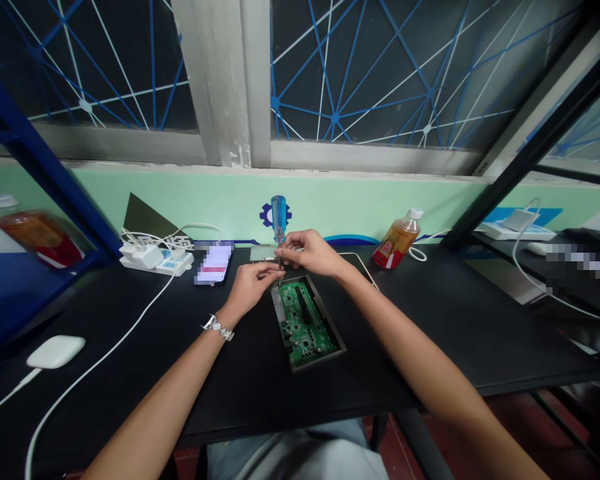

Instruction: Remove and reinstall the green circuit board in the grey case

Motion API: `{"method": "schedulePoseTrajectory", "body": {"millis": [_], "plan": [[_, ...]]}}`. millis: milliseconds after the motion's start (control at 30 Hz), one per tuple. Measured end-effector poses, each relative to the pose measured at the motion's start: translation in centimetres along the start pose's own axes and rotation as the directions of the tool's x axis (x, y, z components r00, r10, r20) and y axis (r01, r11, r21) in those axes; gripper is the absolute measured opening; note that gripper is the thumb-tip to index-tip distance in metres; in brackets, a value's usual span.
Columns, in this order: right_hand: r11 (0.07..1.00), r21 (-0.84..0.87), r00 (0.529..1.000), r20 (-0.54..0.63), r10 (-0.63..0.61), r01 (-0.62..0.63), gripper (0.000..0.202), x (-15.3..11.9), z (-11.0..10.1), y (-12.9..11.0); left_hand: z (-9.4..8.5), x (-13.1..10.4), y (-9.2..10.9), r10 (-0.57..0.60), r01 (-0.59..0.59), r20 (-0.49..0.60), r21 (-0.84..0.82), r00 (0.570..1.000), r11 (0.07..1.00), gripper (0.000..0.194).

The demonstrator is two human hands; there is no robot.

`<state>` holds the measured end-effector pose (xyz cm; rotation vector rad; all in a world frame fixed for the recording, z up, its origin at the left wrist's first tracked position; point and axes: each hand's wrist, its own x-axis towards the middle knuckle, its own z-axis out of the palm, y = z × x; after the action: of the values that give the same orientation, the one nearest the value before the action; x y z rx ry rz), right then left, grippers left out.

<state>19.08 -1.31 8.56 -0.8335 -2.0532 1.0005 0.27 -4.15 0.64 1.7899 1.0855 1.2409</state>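
Board (295, 315) is green, packed with small chips, long black strip down its middle, dark blocky parts along the 7–9 o'clock edge. Sits in a shallow grey metal case (279, 308), mid-desk (240, 393), skewed with its far end toward 11 o'clock.

Driver (279, 217), clear blue handle, stands near upright at the case's 11 o'clock corner. Right hand (311, 252) grips it between thumb and fingers just below the handle. Left hand (251, 285) has fingertips at the shaft, low down; can't tell if they pinch it or something small.

Driver tip and whatever it meets: hidden by fingers. Chip markings too small to read. Pale flat thing (261, 253) at 12 o'clock, behind the hands, mostly covered. Phone (215, 264) at 10 o'clock, partly pixelated.
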Motion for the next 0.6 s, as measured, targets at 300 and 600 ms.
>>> {"method": "schedulePoseTrajectory", "body": {"millis": [300, 600], "plan": [[0.993, 0.042, 0.989, 0.102, 0.107, -0.111, 0.019, -0.4, 0.0, -1.1, 0.6, 0.3, -0.6, 0.056, -0.053, -0.051, 0.060, 0.997, 0.997, 0.028], [0.989, 0.083, 0.984, 0.144, 0.106, -0.119, 0.019, -0.5, 1.4, -1.2, 1.8, 1.1, -1.5, 0.070, -0.067, -0.059, 0.053, 0.996, 0.996, 0.012]]}}
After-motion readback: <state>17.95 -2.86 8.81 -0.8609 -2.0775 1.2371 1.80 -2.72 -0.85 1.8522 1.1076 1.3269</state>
